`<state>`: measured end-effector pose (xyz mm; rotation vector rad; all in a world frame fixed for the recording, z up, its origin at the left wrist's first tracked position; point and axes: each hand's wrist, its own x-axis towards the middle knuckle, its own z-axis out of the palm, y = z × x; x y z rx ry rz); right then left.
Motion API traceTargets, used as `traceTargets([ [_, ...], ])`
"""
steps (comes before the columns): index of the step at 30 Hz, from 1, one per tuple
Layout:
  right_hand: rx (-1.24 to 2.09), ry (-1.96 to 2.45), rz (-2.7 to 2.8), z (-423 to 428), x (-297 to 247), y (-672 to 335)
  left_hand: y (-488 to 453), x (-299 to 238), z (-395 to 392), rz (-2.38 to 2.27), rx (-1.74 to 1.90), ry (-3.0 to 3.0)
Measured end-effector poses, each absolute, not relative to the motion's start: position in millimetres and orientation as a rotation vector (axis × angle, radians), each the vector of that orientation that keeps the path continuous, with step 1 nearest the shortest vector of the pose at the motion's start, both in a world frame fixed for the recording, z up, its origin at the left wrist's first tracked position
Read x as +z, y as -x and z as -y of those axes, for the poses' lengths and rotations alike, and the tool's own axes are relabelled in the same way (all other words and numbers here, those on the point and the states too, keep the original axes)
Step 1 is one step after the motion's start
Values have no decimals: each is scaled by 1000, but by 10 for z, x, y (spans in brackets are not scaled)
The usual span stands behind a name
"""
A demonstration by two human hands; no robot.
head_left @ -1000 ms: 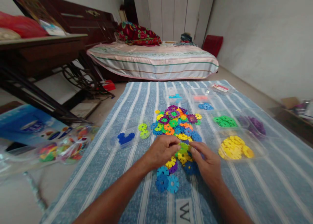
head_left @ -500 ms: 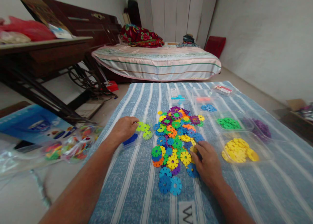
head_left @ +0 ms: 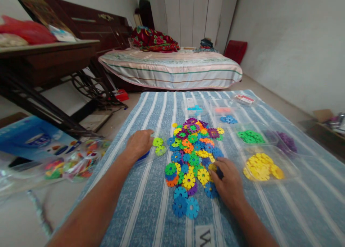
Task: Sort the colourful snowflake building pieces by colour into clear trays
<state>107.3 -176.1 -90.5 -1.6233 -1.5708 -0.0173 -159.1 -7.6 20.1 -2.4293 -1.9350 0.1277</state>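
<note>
My left hand (head_left: pixel 139 145) is over a clear plastic tray at the left of the table, fingers pinched; anything between them is hidden. Beside its fingertips lie lime-green notched discs (head_left: pixel 159 146), and a dark blue piece (head_left: pixel 144 155) shows partly under the hand. At the right edge of a mixed pile of notched plastic discs (head_left: pixel 194 159), my right hand (head_left: pixel 230 178) is closed, with a dark disc (head_left: pixel 219 173) between thumb and fingers. Yellow discs (head_left: pixel 203 176) and a blue disc (head_left: pixel 211 190) lie close to those fingers.
Clear trays on the right hold yellow discs (head_left: pixel 260 167), green discs (head_left: pixel 250 136) and purple discs (head_left: pixel 287 142). Farther back are trays with blue discs (head_left: pixel 228 119) and orange pieces (head_left: pixel 223 110). A striped cloth (head_left: pixel 151 211) covers the table; a bed (head_left: pixel 172 69) stands beyond.
My left hand has shifted slightly right and up, covering more of the dark blue pieces and one lime-green disc. My right hand stays by the pile. The view has moved a little.
</note>
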Motion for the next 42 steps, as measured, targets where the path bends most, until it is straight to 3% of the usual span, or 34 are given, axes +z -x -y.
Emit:
traceTargets([
  [4,18,1580,1558,1757,-891,-1056,1502,389,290,1939,-72,2404],
  [8,91,1543,1515,1757,-836,-1015,1237,503,679,1716,-436,2750],
  [12,179,1506,1455,1774,-763,-989,925,308,954,1323,-412,3170],
  [21,463,1501,1137,1802,-610,-1053,796,-340,873,1325,-863,2817],
  [30,590,1508,941,1795,-589,-1055,841,-613,810,1477,-771,2692],
  [36,447,1521,1105,1820,-517,-1009,853,-713,752,1612,-793,2706],
  [42,-226,1576,1363,1957,-270,-1370,869,-730,751,1630,-860,2754],
])
